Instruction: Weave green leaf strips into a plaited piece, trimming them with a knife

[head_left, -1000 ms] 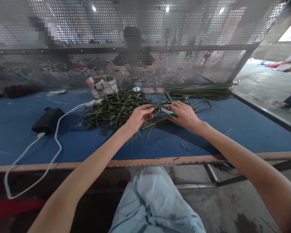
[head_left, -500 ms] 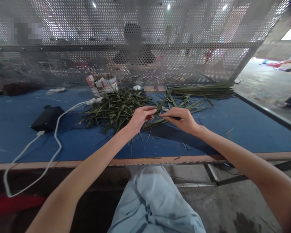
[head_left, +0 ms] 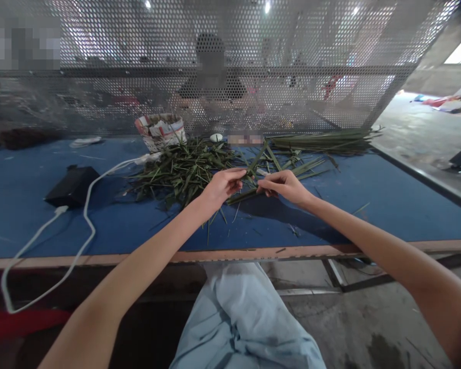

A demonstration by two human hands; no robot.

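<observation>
My left hand pinches a folded green leaf strip between thumb and forefinger, above the blue table. The strip's long ends stick up and away from me. Just right of it, my right hand is closed, thumb against the fingers; whatever it pinches is too small or hidden to make out. A small gap separates the two hands. Beneath and between them lie flat leaf strips. Left of my left hand spreads a heap of short, knotted-looking green leaf pieces.
A bundle of long leaves lies at the back right. Behind the heap stands a paper-covered basket. A black box with a white cable sits on the left of the blue table. A perforated metal screen closes the back; a person sits beyond it.
My right hand has drawn slightly right and down, away from the left hand, and its fingers have curled more. The left hand keeps its pinch on the leaf strip.
</observation>
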